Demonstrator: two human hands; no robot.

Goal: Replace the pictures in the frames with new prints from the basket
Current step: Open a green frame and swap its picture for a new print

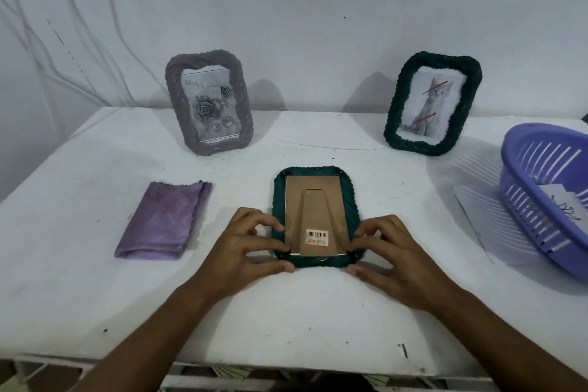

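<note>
Green frame (315, 216) lies face down mid-tabletop (95, 296), long axis running straight away. Left hand (245, 248) and right hand (391, 254) pinch its near corners, equally close; basket (521, 175) sits far right.

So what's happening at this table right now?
A person has a green frame lying face down on the table. Both the left hand and right hand grip its lower corners, fingers at the backing's edges. Two more frames stand behind, still holding pictures. The basket on the right holds a print.
</note>
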